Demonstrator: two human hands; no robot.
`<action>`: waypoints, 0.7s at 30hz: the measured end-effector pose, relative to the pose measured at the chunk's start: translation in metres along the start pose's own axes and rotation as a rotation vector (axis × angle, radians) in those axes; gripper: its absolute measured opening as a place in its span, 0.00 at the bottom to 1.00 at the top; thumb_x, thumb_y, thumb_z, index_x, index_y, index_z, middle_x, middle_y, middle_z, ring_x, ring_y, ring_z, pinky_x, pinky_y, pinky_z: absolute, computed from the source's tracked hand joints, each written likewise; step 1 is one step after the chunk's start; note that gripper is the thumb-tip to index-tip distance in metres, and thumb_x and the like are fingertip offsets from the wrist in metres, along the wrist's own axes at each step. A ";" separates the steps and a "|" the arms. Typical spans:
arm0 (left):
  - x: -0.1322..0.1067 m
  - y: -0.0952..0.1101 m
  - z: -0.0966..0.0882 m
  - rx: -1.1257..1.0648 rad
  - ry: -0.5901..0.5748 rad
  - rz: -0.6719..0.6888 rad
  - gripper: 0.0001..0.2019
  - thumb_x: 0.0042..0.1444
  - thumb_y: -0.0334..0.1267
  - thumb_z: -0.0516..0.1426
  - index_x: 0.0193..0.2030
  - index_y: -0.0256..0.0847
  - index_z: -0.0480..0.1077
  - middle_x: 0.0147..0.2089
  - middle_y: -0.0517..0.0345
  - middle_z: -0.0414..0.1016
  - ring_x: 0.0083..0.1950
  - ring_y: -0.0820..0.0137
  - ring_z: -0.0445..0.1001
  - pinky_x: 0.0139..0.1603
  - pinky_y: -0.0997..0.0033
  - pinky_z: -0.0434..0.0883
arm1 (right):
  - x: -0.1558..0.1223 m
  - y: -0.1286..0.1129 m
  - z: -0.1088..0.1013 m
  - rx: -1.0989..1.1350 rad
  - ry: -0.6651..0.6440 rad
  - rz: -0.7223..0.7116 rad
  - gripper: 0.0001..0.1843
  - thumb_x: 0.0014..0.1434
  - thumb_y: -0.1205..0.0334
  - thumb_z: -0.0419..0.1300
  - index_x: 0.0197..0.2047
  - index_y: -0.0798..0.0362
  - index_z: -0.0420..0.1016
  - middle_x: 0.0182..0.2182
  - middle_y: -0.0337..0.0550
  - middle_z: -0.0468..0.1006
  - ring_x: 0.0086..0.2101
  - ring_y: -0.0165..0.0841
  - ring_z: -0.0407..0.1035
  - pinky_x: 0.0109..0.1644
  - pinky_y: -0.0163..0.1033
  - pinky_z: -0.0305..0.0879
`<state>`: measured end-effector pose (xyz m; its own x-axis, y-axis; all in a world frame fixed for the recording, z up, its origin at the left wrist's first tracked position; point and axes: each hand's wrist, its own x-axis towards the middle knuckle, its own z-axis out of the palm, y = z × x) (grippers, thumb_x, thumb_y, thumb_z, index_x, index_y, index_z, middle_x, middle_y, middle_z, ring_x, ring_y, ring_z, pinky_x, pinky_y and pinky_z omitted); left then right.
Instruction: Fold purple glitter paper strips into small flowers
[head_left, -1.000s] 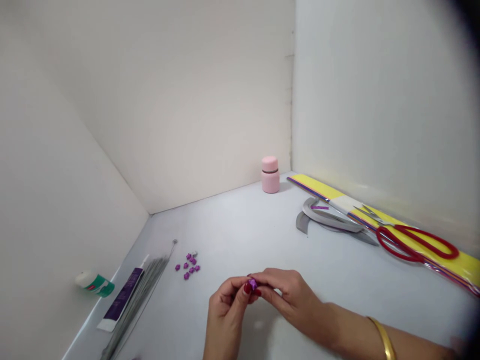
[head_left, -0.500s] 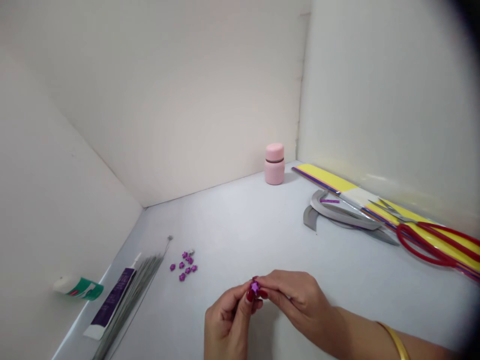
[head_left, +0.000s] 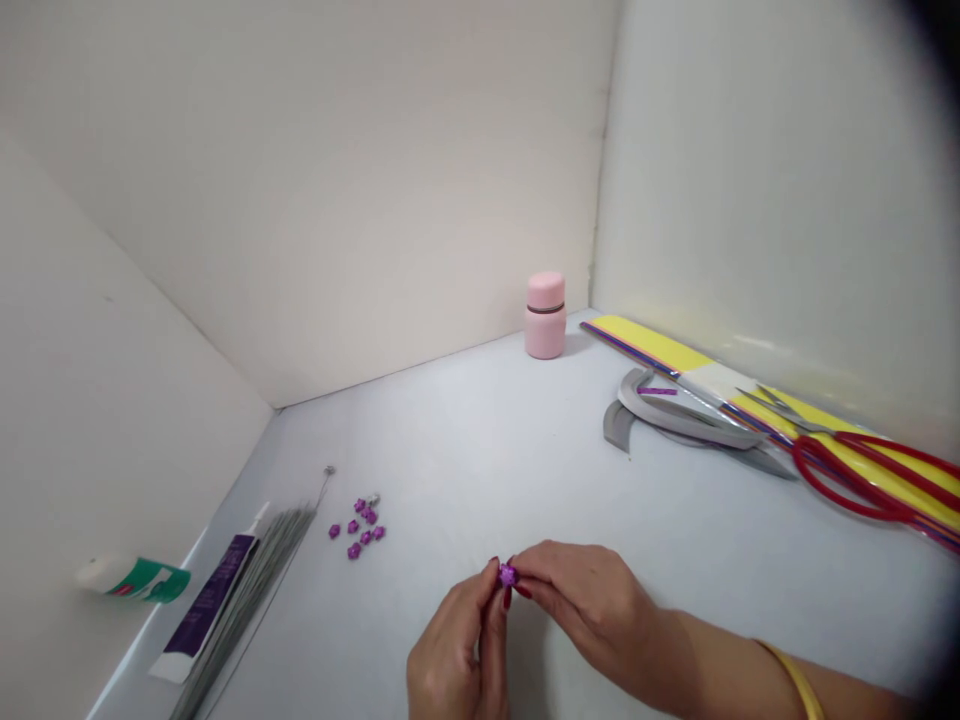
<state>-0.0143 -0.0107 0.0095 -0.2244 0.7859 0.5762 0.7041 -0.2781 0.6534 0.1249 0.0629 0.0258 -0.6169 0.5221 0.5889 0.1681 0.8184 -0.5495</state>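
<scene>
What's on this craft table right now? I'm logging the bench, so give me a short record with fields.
Left hand: pinches a small purple glitter flower
Right hand: pinches the same flower from the other side
Nearby: cluster of purple flowers, bundle of thin wires
Rest: purple-labelled tube, green-labelled tube, pink jar, red-handled scissors, yellow strips

Small flower [head_left: 508, 575]: purple glitter paper, rough, sparkling. Little flowers [head_left: 353, 527] near left edge of bench [head_left: 480, 470]: same glitter finish. Jar [head_left: 545, 335] at back corner: pink plastic, smooth, matt. Scissors [head_left: 817, 490]: glossy red plastic handles, shiny metal blades. Paper strips [head_left: 645, 343]: yellow, matt. Thin wires [head_left: 247, 590]: dull grey metal.
</scene>
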 end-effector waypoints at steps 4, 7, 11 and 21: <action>0.001 0.001 -0.001 0.094 -0.013 0.055 0.10 0.57 0.29 0.52 0.41 0.42 0.72 0.34 0.55 0.80 0.33 0.70 0.78 0.34 0.76 0.73 | -0.002 0.001 0.000 -0.072 0.029 -0.050 0.10 0.64 0.69 0.47 0.41 0.53 0.68 0.29 0.42 0.78 0.29 0.31 0.72 0.33 0.34 0.67; -0.001 0.000 -0.001 0.138 -0.019 0.062 0.09 0.57 0.29 0.52 0.40 0.42 0.72 0.32 0.55 0.80 0.31 0.70 0.78 0.33 0.77 0.72 | -0.004 0.003 0.001 -0.082 0.015 -0.083 0.11 0.63 0.70 0.46 0.41 0.53 0.68 0.30 0.43 0.78 0.30 0.31 0.72 0.34 0.34 0.67; -0.002 0.001 0.000 0.160 -0.032 0.073 0.09 0.57 0.27 0.51 0.39 0.40 0.71 0.31 0.55 0.80 0.31 0.71 0.78 0.32 0.79 0.71 | -0.005 0.004 0.001 -0.067 -0.012 -0.097 0.12 0.62 0.73 0.45 0.41 0.53 0.68 0.30 0.44 0.78 0.30 0.31 0.72 0.34 0.35 0.68; -0.001 0.002 0.001 0.217 -0.025 0.104 0.09 0.57 0.27 0.51 0.40 0.42 0.69 0.31 0.53 0.80 0.29 0.70 0.77 0.30 0.76 0.71 | -0.006 0.005 0.002 -0.037 -0.044 -0.068 0.13 0.61 0.73 0.45 0.41 0.53 0.68 0.28 0.44 0.77 0.29 0.32 0.71 0.32 0.35 0.68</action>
<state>-0.0116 -0.0119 0.0097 -0.1285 0.7734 0.6207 0.8516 -0.2348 0.4688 0.1279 0.0632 0.0179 -0.6606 0.4546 0.5975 0.1523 0.8604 -0.4863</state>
